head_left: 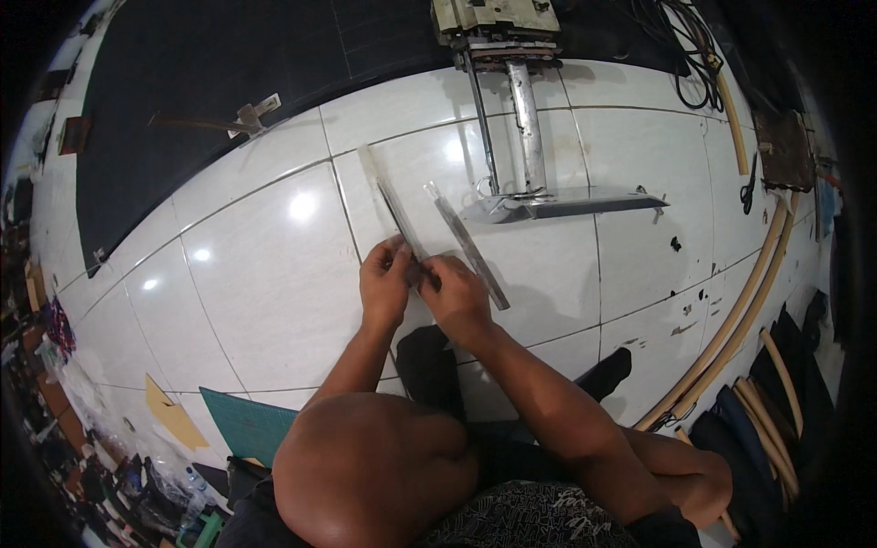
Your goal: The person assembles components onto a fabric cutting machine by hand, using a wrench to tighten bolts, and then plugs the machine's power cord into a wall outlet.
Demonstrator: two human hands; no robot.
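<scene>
Left hand [385, 277] and right hand [455, 289] pinching one thin strip [395, 210];
aimed 11 o'clock; grey bar [469, 245] at 2 o'clock on tiled floor [260, 265]; metal arm [528, 132] at 1 o'clock

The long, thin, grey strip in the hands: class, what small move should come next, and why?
Perhaps slide the bare left hand farther up the long, thin, grey strip to steady it: that hand and the bare right hand are both at its nearer part, leaving the far part unsupported by fingers.
</scene>
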